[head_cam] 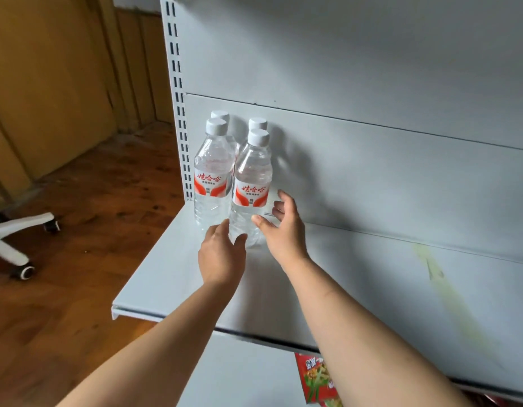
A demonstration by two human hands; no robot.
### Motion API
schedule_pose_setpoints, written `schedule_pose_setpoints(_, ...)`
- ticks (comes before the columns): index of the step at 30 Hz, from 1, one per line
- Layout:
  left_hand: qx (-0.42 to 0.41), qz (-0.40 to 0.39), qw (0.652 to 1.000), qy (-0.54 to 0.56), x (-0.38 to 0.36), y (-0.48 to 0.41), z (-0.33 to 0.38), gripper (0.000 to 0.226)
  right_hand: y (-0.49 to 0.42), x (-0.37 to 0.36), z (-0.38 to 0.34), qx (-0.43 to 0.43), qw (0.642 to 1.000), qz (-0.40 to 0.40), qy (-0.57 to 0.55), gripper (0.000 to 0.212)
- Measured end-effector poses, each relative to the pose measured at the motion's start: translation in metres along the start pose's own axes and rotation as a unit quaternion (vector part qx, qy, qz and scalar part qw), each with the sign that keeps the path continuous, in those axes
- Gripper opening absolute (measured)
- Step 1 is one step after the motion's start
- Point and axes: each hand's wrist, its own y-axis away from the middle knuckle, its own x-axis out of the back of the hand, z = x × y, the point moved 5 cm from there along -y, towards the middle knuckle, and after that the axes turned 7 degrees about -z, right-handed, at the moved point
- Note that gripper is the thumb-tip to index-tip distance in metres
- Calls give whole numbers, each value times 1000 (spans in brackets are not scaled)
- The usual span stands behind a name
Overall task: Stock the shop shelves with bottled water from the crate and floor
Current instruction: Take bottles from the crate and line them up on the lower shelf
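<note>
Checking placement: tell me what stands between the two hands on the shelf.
In the head view, the front right water bottle stands upright between the left hand and the right hand, on the shelf.

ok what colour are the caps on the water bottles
White. The caps on all four water bottles show plainly in the head view.
</note>
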Motion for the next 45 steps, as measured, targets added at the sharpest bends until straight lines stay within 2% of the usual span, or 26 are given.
schedule_pose_setpoints(4, 37, -61, 997, -16, 13, 28, 26, 44, 33, 34, -13, -78, 997, 2, 16, 60)
schedule_pose_setpoints(9, 41, -157, 987, 10, 36, 75, 116, 41, 105, 113, -60, -171, 983, 61, -1, 50)
schedule_pose_setpoints(16, -54, -326, 944, -6, 39, 214, 253, 43, 254, 249, -128, -271, 942, 197, -17, 42)
schedule_pose_setpoints(21, -178, -456, 872, -19, 13, 376, 364, 32, 415, 380, -169, -313, 887, 337, -37, 39)
schedule_pose_setpoints(26, -233, -568, 789, -20, -20, 563, 418, 38, 598, 477, -171, -357, 826, 435, -33, 35)
schedule_pose_setpoints(30, -243, -629, 737, -50, -45, 690, 410, 34, 734, 504, -146, -414, 765, 490, -62, 39)
schedule_pose_setpoints(34, -218, -693, 682, -82, -75, 782, 374, 38, 840, 504, -101, -475, 699, 524, -104, 41)
schedule_pose_setpoints(41, -209, -767, 576, -191, -171, 892, 272, 39, 970, 470, 12, -553, 593, 548, -207, 43)
schedule_pose_setpoints(45, -236, -786, 517, -242, -224, 943, 208, 37, 1023, 437, 89, -596, 533, 549, -242, 39)
